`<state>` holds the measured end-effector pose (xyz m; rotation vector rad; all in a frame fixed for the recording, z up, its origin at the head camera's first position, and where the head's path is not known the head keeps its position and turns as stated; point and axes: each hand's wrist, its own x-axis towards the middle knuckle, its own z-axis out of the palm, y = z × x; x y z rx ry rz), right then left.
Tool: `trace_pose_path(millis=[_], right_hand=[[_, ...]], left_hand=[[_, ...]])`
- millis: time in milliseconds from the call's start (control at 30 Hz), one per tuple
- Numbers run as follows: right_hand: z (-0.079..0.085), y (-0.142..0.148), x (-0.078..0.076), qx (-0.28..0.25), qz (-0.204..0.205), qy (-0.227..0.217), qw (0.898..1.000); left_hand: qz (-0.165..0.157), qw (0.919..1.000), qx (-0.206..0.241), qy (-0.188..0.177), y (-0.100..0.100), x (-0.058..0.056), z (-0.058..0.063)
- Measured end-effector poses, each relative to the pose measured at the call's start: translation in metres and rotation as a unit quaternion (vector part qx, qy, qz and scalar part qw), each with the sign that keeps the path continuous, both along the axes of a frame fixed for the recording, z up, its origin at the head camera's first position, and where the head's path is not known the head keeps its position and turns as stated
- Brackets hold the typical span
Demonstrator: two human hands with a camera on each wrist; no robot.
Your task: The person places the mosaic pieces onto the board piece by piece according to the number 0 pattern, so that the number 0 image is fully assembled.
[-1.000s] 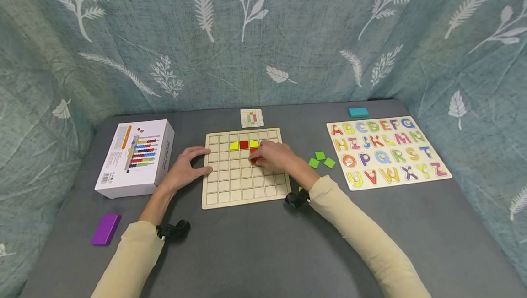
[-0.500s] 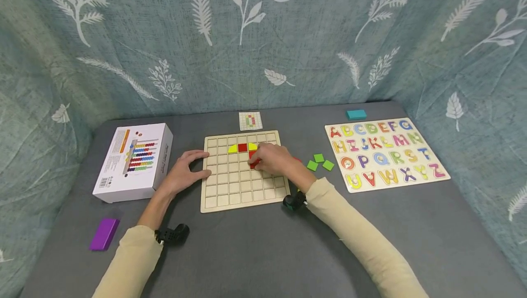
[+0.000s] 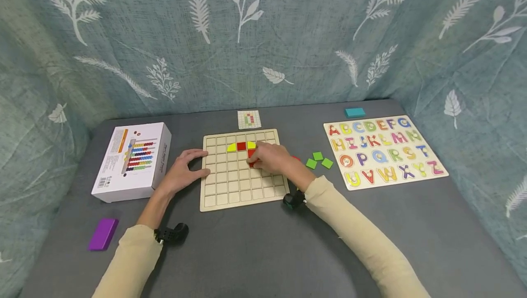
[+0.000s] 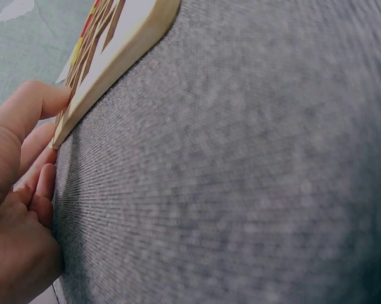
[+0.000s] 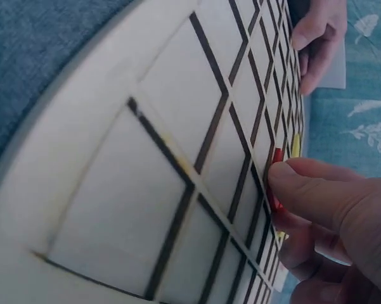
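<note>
A pale wooden grid board (image 3: pixel 222 188) lies on the table. My left hand (image 3: pixel 183 172) touches its left edge, thumb and fingers spread apart along it. In the left wrist view, fingertips of the left hand (image 4: pixel 22 145) rest right at the board's edge. Over the upper middle of the grid, my right hand (image 3: pixel 271 157) pinches a red square tile (image 5: pixel 277 155) between thumb and fingers, low against the cells. Two yellow curved-edge tiles, the left one (image 3: pixel 232 147) and the right one (image 3: pixel 251 144), flank a red square (image 3: pixel 241 146). The fingers partly hide the red tiles below.
A patterned grid card (image 3: pixel 249 119) lies behind the board. Several green square tiles (image 3: pixel 317 156) sit at right, near a wooden alphabet board (image 3: pixel 387 151). A white abacus box (image 3: pixel 133 160), a purple block (image 3: pixel 103 234) and a teal block (image 3: pixel 355 112) lie around.
The head view has shifted slightly. My right hand stays at the red tiles with little movement, and a red piece beside its wrist has come into view. The left hand keeps its place.
</note>
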<state>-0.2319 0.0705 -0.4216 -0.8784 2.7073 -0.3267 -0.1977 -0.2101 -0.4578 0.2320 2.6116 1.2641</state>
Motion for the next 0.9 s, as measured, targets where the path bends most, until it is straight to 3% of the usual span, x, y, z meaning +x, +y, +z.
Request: trace_pose_path(millis=[267,367,500,633,900], right_hand=[[-0.002,0.009,0.007,-0.040,0.014,0.046,0.998],[0.000,0.030,0.011,-0.089,0.006,0.054,0.995],[-0.001,0.067,0.014,-0.143,-0.036,0.050,0.988],[-0.008,0.096,0.017,-0.141,-0.081,0.026,0.986],[-0.017,0.110,0.022,-0.116,-0.102,0.000,0.988]], left_hand=[[0.002,1.0000,0.004,0.007,-0.001,0.000,0.003],[-0.001,1.0000,0.004,0.001,0.000,-0.001,0.003],[0.000,1.0000,0.007,0.000,0.001,-0.001,0.001],[0.002,1.0000,0.002,-0.004,0.001,-0.002,0.001],[0.014,0.9997,-0.012,-0.014,0.001,-0.001,0.002]])
